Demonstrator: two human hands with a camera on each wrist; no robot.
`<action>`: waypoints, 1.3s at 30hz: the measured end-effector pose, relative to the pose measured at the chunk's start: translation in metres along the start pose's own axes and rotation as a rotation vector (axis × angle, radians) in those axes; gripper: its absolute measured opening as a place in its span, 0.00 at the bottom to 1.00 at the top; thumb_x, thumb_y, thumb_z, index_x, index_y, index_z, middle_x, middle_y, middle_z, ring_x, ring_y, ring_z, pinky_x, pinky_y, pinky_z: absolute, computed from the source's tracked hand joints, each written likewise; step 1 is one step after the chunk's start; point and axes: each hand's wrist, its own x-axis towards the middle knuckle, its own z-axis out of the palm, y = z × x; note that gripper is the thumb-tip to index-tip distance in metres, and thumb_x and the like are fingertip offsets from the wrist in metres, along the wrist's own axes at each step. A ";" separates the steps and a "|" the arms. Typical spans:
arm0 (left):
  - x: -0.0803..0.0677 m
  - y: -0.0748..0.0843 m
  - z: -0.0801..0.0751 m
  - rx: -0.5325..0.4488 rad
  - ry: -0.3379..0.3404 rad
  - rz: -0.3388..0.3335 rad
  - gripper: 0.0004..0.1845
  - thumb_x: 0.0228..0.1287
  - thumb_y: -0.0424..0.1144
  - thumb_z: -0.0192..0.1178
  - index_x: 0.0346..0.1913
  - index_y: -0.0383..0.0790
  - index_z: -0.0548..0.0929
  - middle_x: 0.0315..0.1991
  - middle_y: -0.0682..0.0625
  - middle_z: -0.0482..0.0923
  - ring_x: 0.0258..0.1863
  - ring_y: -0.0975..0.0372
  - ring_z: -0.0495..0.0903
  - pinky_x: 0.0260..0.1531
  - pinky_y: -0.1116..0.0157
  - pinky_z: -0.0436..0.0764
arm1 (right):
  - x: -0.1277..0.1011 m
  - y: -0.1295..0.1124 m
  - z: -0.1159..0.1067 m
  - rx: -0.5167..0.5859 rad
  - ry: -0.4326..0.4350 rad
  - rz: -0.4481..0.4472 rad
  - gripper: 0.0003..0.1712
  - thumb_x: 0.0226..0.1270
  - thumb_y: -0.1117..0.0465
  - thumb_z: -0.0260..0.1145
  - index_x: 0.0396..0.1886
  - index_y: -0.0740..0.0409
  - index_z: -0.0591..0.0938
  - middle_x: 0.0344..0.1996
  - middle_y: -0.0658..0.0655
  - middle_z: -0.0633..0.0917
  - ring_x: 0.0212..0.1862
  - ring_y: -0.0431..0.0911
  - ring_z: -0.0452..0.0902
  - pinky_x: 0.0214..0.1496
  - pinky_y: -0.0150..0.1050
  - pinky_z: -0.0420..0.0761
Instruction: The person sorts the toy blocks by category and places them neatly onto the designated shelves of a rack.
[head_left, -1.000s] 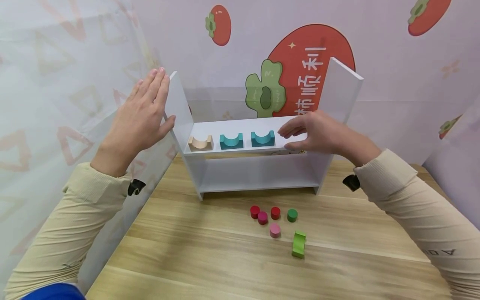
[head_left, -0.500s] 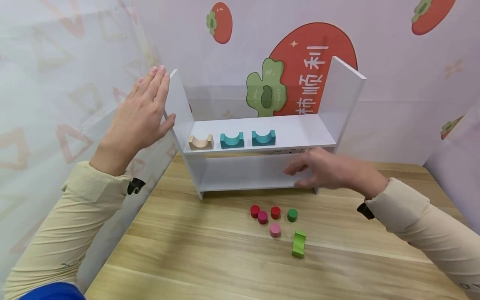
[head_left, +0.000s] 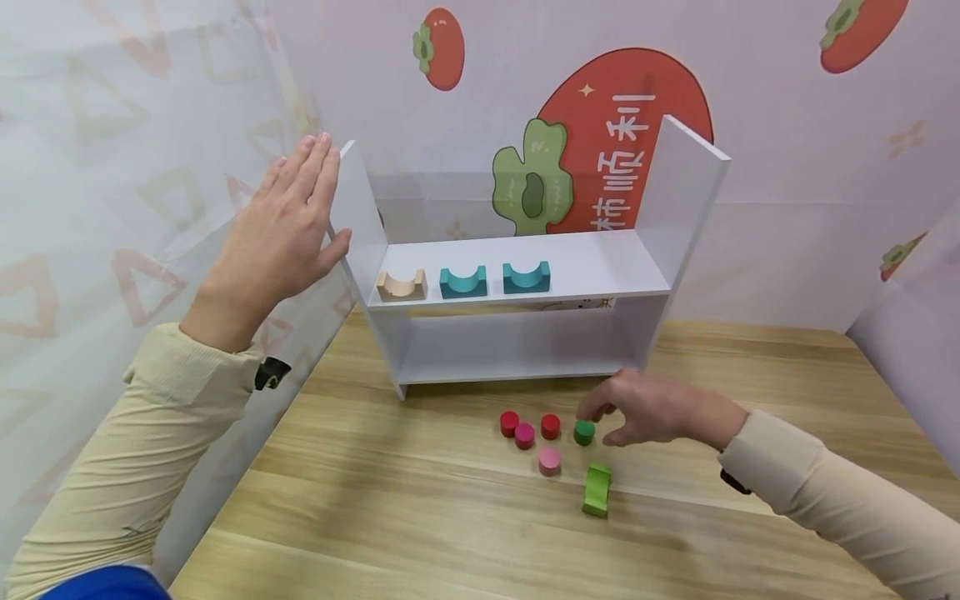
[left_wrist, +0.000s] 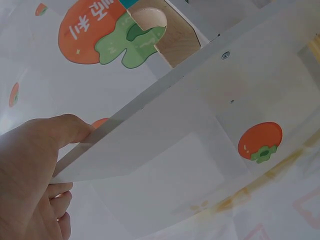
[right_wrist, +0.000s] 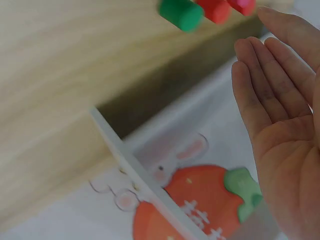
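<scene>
My left hand (head_left: pixel 281 225) holds the upper edge of the left side panel of a white shelf (head_left: pixel 517 346). In the left wrist view the thumb (left_wrist: pixel 70 130) lies on one face of that panel, the other fingers on its far side. My right hand (head_left: pixel 645 408) hovers over the table with nothing in it, fingers loosely bent, fingertips close to a green cylinder (head_left: pixel 584 432). Just in front of it lies a lime-green notched block (head_left: pixel 597 490). On the upper board stand a natural wood notched block (head_left: pixel 402 288) and two teal notched blocks (head_left: pixel 463 285), hollows upward.
Left of the green cylinder are two red cylinders (head_left: pixel 551 427), a magenta cylinder (head_left: pixel 524 436) and a pink cylinder (head_left: pixel 550 461). They sit on a wood-grain table (head_left: pixel 420 517). Behind the shelf hangs a printed backdrop (head_left: pixel 795 150).
My right hand has come down from the right end of the upper board, past the shelf's front, to beside the green cylinder. My left hand and the blocks stay in place.
</scene>
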 end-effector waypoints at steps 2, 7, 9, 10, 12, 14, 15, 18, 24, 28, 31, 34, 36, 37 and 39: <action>0.000 0.000 0.000 -0.002 0.000 0.000 0.47 0.71 0.39 0.61 0.83 0.24 0.48 0.86 0.31 0.46 0.86 0.41 0.47 0.85 0.41 0.49 | 0.000 0.004 0.010 0.017 -0.017 -0.005 0.21 0.59 0.68 0.80 0.54 0.58 0.89 0.50 0.54 0.92 0.50 0.44 0.89 0.54 0.41 0.91; 0.000 0.000 0.001 0.002 -0.003 -0.002 0.47 0.71 0.39 0.61 0.83 0.24 0.48 0.86 0.32 0.46 0.87 0.42 0.47 0.85 0.42 0.49 | -0.001 0.011 0.031 0.005 -0.012 -0.060 0.19 0.58 0.72 0.78 0.50 0.60 0.89 0.47 0.54 0.92 0.47 0.46 0.90 0.50 0.42 0.91; 0.000 0.000 0.000 0.001 -0.004 -0.004 0.47 0.71 0.39 0.61 0.83 0.24 0.48 0.86 0.32 0.46 0.87 0.42 0.46 0.85 0.42 0.49 | -0.001 0.014 0.038 -0.005 -0.015 -0.063 0.19 0.57 0.73 0.77 0.49 0.57 0.90 0.46 0.51 0.92 0.46 0.43 0.89 0.50 0.40 0.91; 0.000 0.000 0.000 0.001 -0.005 -0.005 0.47 0.72 0.39 0.61 0.83 0.24 0.48 0.86 0.32 0.45 0.87 0.42 0.46 0.85 0.42 0.49 | -0.001 0.015 0.041 -0.009 -0.020 -0.061 0.19 0.57 0.73 0.77 0.49 0.56 0.90 0.45 0.49 0.92 0.46 0.41 0.89 0.50 0.40 0.91; 0.000 0.000 0.001 -0.002 -0.004 -0.004 0.47 0.71 0.39 0.61 0.83 0.24 0.48 0.86 0.32 0.45 0.87 0.42 0.46 0.85 0.42 0.49 | -0.002 0.018 0.046 -0.015 -0.032 -0.053 0.19 0.57 0.72 0.77 0.48 0.54 0.90 0.45 0.46 0.91 0.46 0.38 0.88 0.51 0.39 0.90; 0.000 0.000 0.000 -0.002 -0.004 -0.003 0.47 0.71 0.38 0.61 0.83 0.25 0.48 0.86 0.32 0.45 0.87 0.42 0.46 0.85 0.42 0.49 | -0.002 0.020 0.052 -0.012 -0.039 -0.043 0.20 0.57 0.72 0.77 0.49 0.52 0.90 0.45 0.45 0.91 0.47 0.35 0.87 0.51 0.38 0.90; 0.000 0.000 0.000 -0.002 -0.005 -0.003 0.47 0.72 0.38 0.61 0.83 0.25 0.48 0.86 0.32 0.45 0.87 0.42 0.46 0.85 0.42 0.49 | -0.002 0.021 0.054 -0.016 -0.038 -0.044 0.20 0.57 0.71 0.78 0.49 0.52 0.90 0.45 0.44 0.91 0.46 0.35 0.87 0.51 0.37 0.90; 0.000 0.000 0.000 -0.004 -0.003 -0.001 0.47 0.72 0.39 0.61 0.83 0.25 0.48 0.86 0.32 0.45 0.87 0.42 0.46 0.85 0.42 0.49 | -0.003 0.022 0.059 -0.015 -0.029 -0.052 0.20 0.57 0.71 0.78 0.49 0.52 0.90 0.45 0.44 0.91 0.46 0.33 0.85 0.49 0.35 0.90; -0.001 0.000 0.001 -0.013 -0.002 -0.005 0.47 0.72 0.39 0.61 0.83 0.25 0.47 0.86 0.33 0.44 0.87 0.42 0.45 0.85 0.42 0.48 | -0.002 0.022 0.064 -0.028 -0.003 -0.086 0.19 0.57 0.72 0.78 0.47 0.52 0.90 0.41 0.42 0.90 0.42 0.29 0.81 0.46 0.33 0.88; -0.001 -0.001 0.002 -0.007 0.012 -0.003 0.48 0.70 0.38 0.62 0.83 0.24 0.48 0.86 0.32 0.46 0.87 0.42 0.46 0.85 0.42 0.49 | -0.002 0.021 0.063 -0.032 -0.010 -0.091 0.19 0.57 0.72 0.78 0.47 0.52 0.90 0.40 0.41 0.90 0.41 0.29 0.80 0.45 0.32 0.87; -0.001 -0.001 0.002 -0.007 0.015 -0.003 0.48 0.70 0.38 0.63 0.83 0.24 0.48 0.86 0.31 0.46 0.87 0.42 0.46 0.85 0.42 0.49 | -0.002 0.021 0.063 -0.036 -0.010 -0.100 0.18 0.57 0.73 0.78 0.46 0.52 0.91 0.39 0.40 0.89 0.40 0.29 0.79 0.43 0.31 0.86; -0.001 -0.001 0.001 -0.004 0.009 -0.002 0.47 0.71 0.38 0.62 0.83 0.24 0.48 0.86 0.32 0.46 0.87 0.42 0.46 0.85 0.42 0.49 | -0.003 0.021 0.062 -0.026 -0.015 -0.107 0.18 0.56 0.72 0.78 0.44 0.51 0.90 0.38 0.40 0.89 0.40 0.28 0.79 0.43 0.30 0.86; -0.001 -0.001 0.001 -0.005 0.005 -0.001 0.47 0.71 0.39 0.61 0.83 0.24 0.48 0.86 0.32 0.45 0.87 0.42 0.46 0.85 0.42 0.49 | -0.004 0.021 0.061 -0.007 -0.018 -0.101 0.17 0.57 0.72 0.78 0.44 0.51 0.90 0.38 0.39 0.89 0.40 0.27 0.80 0.43 0.30 0.87; -0.001 0.000 0.000 -0.004 0.002 -0.001 0.47 0.72 0.39 0.61 0.83 0.24 0.48 0.86 0.32 0.45 0.87 0.42 0.46 0.85 0.42 0.49 | -0.004 0.021 0.060 0.000 -0.016 -0.100 0.17 0.57 0.71 0.78 0.44 0.51 0.90 0.38 0.40 0.89 0.40 0.27 0.80 0.43 0.31 0.87; -0.001 -0.001 0.000 -0.007 0.002 0.000 0.46 0.72 0.39 0.61 0.83 0.24 0.48 0.86 0.32 0.45 0.87 0.42 0.46 0.85 0.42 0.49 | -0.006 0.021 0.057 0.015 -0.010 -0.094 0.16 0.58 0.71 0.77 0.44 0.52 0.91 0.39 0.40 0.89 0.41 0.28 0.81 0.44 0.32 0.88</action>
